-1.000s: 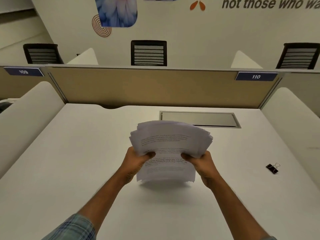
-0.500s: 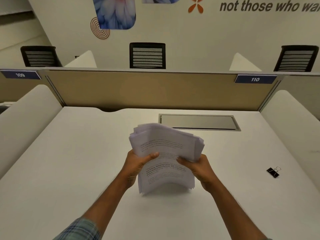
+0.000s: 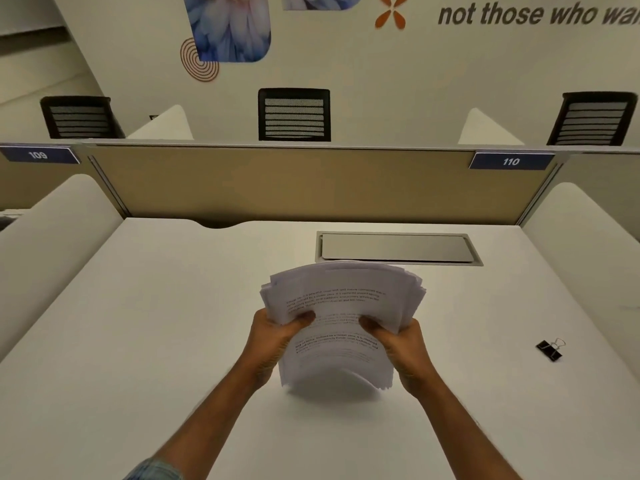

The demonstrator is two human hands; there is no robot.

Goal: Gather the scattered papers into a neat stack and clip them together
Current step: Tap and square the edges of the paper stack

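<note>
Two bare hands are in view, a left hand [image 3: 273, 336] and a right hand [image 3: 403, 344]. Between them is one stack of papers [image 3: 341, 317]; the sheets are many, too blurred and overlapped to count one by one. One black binder clip [image 3: 550, 349] lies on one white desk [image 3: 156, 323]. The desk has one grey rectangular hatch [image 3: 396, 247]. One tan divider panel [image 3: 294, 183] carries two blue number plates, 109 [image 3: 38, 155] and 110 [image 3: 511, 161]. Three black chairs stand behind it: left [image 3: 78, 117], middle [image 3: 294, 114] and right [image 3: 594, 118].
</note>
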